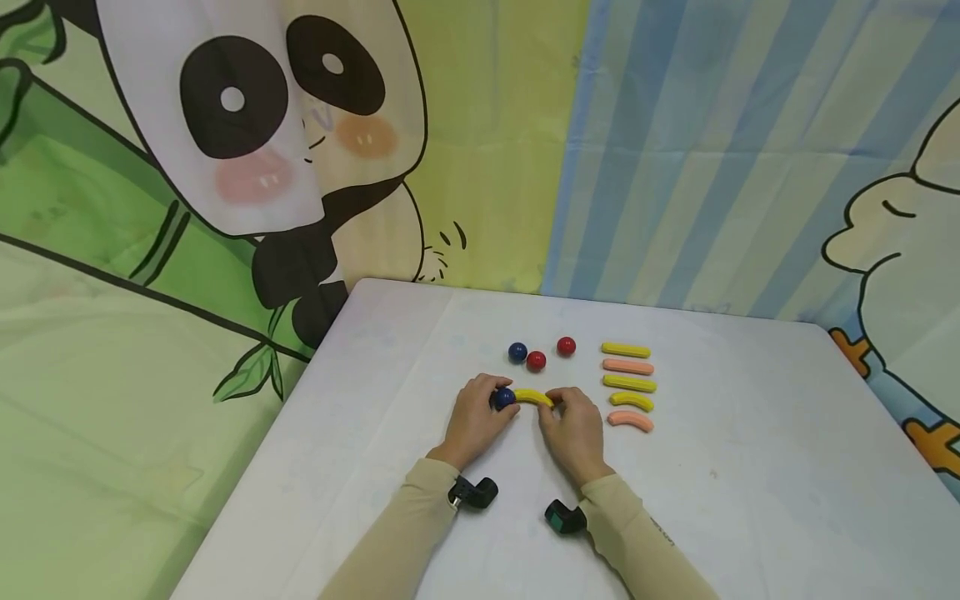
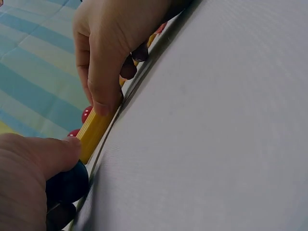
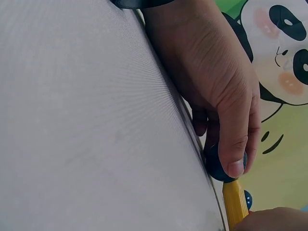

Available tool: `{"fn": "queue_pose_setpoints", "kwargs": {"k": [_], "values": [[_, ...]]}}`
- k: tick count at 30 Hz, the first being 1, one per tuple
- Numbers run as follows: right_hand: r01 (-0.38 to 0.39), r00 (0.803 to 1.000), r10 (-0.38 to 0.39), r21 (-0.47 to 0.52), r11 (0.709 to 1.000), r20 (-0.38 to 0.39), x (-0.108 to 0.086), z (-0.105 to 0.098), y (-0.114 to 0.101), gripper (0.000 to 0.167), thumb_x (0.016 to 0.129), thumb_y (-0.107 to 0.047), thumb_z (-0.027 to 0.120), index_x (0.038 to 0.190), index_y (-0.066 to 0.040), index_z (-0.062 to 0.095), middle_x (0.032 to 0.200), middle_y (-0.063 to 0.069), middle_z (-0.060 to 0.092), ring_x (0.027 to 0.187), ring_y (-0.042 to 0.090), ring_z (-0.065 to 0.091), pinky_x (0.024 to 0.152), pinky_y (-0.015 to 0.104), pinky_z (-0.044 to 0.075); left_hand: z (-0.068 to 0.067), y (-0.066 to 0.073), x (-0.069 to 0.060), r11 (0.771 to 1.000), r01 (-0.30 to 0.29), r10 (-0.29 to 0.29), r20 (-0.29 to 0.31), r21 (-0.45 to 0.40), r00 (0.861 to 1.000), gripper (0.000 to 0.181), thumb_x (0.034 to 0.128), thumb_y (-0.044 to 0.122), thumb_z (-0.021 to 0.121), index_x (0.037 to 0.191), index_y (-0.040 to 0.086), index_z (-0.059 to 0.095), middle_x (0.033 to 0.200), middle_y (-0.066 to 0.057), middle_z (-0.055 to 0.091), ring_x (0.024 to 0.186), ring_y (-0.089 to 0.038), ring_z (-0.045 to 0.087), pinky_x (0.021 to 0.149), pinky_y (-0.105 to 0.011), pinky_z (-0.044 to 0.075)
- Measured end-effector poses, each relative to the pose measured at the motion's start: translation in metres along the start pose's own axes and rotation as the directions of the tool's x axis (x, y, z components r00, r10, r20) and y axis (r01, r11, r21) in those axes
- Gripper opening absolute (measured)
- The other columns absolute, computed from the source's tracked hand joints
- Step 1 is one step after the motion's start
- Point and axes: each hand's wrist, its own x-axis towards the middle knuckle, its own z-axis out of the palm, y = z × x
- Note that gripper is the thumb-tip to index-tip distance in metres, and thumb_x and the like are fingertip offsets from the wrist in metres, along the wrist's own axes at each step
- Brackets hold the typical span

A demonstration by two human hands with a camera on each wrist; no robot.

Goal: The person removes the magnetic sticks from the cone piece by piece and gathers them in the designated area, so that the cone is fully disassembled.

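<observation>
My left hand grips a dark blue ball low over the white table. One end of a curved yellow stick meets that ball. Its other end is pinched between the thumb and fingers of my right hand. In the left wrist view the ridged yellow stick runs from the blue ball up to the right hand's fingertips. From the right wrist the blue ball sits under the left thumb, with the yellow stick against it.
Beyond the hands lie another blue ball, a red ball and a second red ball. To the right, several sticks form a column, among them a straight yellow stick and a curved pink stick. A printed curtain hangs behind the table.
</observation>
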Motion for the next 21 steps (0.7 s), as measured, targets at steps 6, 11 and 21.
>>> {"fn": "queue_pose_setpoints", "kwargs": {"k": [6, 11, 21], "values": [[0.003, 1.000, -0.003, 0.005, 1.000, -0.018, 0.001, -0.002, 0.000, 0.018, 0.081, -0.014, 0.076, 0.096, -0.007, 0.071, 0.089, 0.007, 0.068, 0.078, 0.023, 0.060, 0.072, 0.038, 0.048, 0.001, 0.001, 0.001, 1.000, 0.000, 0.000, -0.024, -0.031, 1.000, 0.032, 0.0861, 0.022, 0.076, 0.115, 0.013, 0.065, 0.112, -0.003, 0.062, 0.104, -0.019, 0.058, 0.090, -0.037, 0.047], [-0.012, 1.000, 0.012, 0.001, 1.000, 0.005, 0.000, -0.005, 0.000, 0.018, 0.081, -0.014, 0.075, 0.097, -0.006, 0.071, 0.090, 0.007, 0.069, 0.082, 0.023, 0.062, 0.075, 0.039, 0.049, 0.004, -0.003, 0.001, 0.998, 0.027, -0.030, -0.039, -0.055, 0.999, 0.030, 0.0865, 0.021, 0.075, 0.114, 0.014, 0.065, 0.110, -0.002, 0.062, 0.101, -0.017, 0.057, 0.088, -0.035, 0.048], [0.011, 0.999, -0.011, -0.005, 1.000, -0.033, -0.019, -0.037, 0.009, 0.017, 0.081, -0.014, 0.076, 0.096, -0.010, 0.070, 0.093, 0.002, 0.068, 0.080, 0.020, 0.061, 0.070, 0.037, 0.049, 0.003, -0.003, 0.002, 0.997, 0.040, -0.043, -0.053, -0.062, 0.998, 0.030, 0.0854, 0.020, 0.076, 0.113, 0.013, 0.065, 0.110, -0.001, 0.062, 0.102, -0.017, 0.057, 0.090, -0.035, 0.048]]}}
